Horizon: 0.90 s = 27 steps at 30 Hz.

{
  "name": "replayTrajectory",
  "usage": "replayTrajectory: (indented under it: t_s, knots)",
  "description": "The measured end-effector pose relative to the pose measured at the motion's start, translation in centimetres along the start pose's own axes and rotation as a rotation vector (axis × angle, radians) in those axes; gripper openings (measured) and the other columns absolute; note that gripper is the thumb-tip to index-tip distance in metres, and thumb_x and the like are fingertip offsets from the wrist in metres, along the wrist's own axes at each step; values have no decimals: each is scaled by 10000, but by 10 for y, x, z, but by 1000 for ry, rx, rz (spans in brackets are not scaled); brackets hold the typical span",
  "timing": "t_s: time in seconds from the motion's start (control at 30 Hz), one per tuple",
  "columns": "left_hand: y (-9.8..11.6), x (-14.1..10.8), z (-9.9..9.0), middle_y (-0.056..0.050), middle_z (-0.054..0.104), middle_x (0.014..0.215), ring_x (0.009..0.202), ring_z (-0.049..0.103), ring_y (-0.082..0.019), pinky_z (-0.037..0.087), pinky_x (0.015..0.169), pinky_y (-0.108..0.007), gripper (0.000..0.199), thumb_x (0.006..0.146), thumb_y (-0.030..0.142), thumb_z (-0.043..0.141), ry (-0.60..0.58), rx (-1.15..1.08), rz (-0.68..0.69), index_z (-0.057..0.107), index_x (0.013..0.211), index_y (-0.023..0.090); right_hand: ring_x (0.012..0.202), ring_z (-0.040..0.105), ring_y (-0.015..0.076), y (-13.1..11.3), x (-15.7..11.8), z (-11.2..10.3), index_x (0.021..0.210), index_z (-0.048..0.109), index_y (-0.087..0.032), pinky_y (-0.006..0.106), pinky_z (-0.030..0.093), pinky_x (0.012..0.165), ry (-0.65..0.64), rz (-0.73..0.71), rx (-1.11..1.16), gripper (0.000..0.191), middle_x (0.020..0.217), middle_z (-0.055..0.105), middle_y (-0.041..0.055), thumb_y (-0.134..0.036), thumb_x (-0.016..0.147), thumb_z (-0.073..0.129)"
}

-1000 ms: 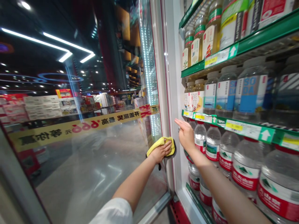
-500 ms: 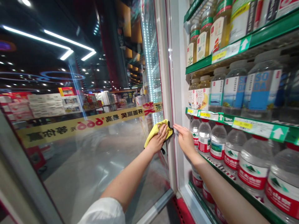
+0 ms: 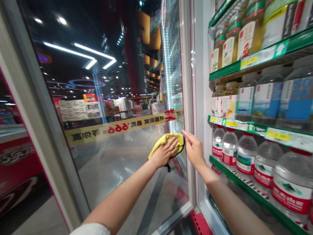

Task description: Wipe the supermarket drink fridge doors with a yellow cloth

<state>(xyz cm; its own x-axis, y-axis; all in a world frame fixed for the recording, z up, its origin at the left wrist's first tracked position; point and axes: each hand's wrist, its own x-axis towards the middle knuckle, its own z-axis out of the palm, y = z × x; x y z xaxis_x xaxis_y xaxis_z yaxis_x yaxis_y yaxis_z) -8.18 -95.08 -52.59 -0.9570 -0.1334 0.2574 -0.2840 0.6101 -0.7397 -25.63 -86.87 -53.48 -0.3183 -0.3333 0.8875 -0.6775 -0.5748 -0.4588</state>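
Observation:
A yellow cleaning cloth (image 3: 156, 143) with a dark edge and a small black loop lies against the glass door (image 3: 117, 163), just under its printed strip. My left hand (image 3: 165, 152) presses on the cloth, fingers spread over it, and holds it to the pane. Close by on the right, my right hand (image 3: 194, 150) is at the door frame (image 3: 190, 98). Its index finger reaches out onto the frame while the other fingers are curled and partly hidden at its edge. A yellow strip (image 3: 114, 128) with red and black lettering crosses the glass.
Right of the door, green-edged shelves (image 3: 234, 174) hold water bottles (image 3: 246, 155), soda bottles (image 3: 267, 94) and tea drinks (image 3: 228, 49). A red perforated piece (image 3: 200, 223) sits low by the hinge side. Beyond the door's left edge stands a red chest unit (image 3: 19, 160).
The view has turned left, bringing in the red chest unit. My left hand and the cloth have slid left, away from the door frame. My right hand's lower fingers are more curled.

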Motion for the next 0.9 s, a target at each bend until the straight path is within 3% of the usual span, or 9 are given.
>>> replayTrajectory:
  t_s: [0.07, 0.23, 0.37, 0.47, 0.53, 0.6, 0.7, 0.8, 0.9]
  knots:
    - [-8, -6, -9, -121, 222, 1666, 1552, 177, -328, 117, 1265, -597, 674, 931, 358, 541, 5, -5, -49, 368, 1547, 148, 1212, 660, 215, -7, -2, 1, 1246, 716, -230, 426, 511, 1088, 1, -3, 23, 444, 1267, 724, 85, -168, 929, 411]
    - [-14, -39, -30, -98, 143, 1680, 1559, 6, -389, -38, 1185, -763, 763, 925, 423, 566, 151, 64, -549, 262, 1598, 235, 1217, 658, 223, -20, -14, -5, 1242, 718, -250, 458, 515, 1087, 6, 6, 79, 415, 1273, 721, 72, -195, 941, 437]
    - [10, -62, -18, -92, 177, 1677, 1564, 40, -363, -59, 1201, -728, 717, 935, 409, 550, 69, 90, -353, 302, 1583, 227, 1232, 649, 226, -38, -25, 0, 1253, 710, -265, 468, 508, 1096, -14, 15, 138, 398, 1302, 706, 70, -210, 959, 448]
    - [6, -64, -24, -90, 172, 1679, 1567, 69, -344, -65, 1217, -692, 720, 929, 405, 558, 24, 73, -251, 310, 1579, 219, 1264, 629, 217, -55, -24, 14, 1280, 695, -268, 447, 492, 1119, -59, -20, 204, 404, 1331, 690, 65, -215, 977, 433]
    - [-6, -68, -36, -90, 166, 1678, 1567, 45, -353, -106, 1195, -712, 755, 919, 417, 574, 41, 73, -342, 280, 1590, 233, 1299, 605, 203, -62, -23, 22, 1308, 677, -276, 429, 478, 1136, -107, -53, 235, 420, 1365, 668, 54, -211, 986, 415]
    - [-11, -79, -46, -86, 155, 1677, 1564, 9, -370, -155, 1158, -741, 797, 908, 446, 593, 72, 92, -538, 243, 1601, 266, 1333, 575, 191, -60, -24, 26, 1336, 655, -283, 429, 452, 1160, -155, -73, 236, 440, 1401, 642, 44, -204, 992, 392]
    - [3, -103, -46, -81, 171, 1671, 1556, -20, -387, -184, 1120, -767, 813, 900, 488, 599, 79, 137, -741, 233, 1602, 301, 1363, 546, 196, -46, -30, 27, 1361, 635, -260, 468, 412, 1187, -196, -51, 198, 453, 1427, 621, 59, -206, 997, 372]
    - [19, -121, -39, -57, 197, 1665, 1559, -23, -352, -203, 1133, -729, 786, 906, 475, 592, 21, 153, -578, 254, 1595, 307, 1397, 510, 225, -32, -32, 35, 1385, 615, -214, 509, 380, 1199, -211, -1, 121, 464, 1467, 581, 100, -208, 988, 375]
    - [9, -127, -46, -33, 196, 1666, 1564, -3, -324, -174, 1171, -692, 799, 891, 481, 607, -15, 139, -409, 260, 1591, 312, 1477, 395, 245, -30, -30, 54, 1451, 547, -209, 528, 342, 1216, -232, -23, 29, 519, 1570, 457, 112, -164, 973, 350]
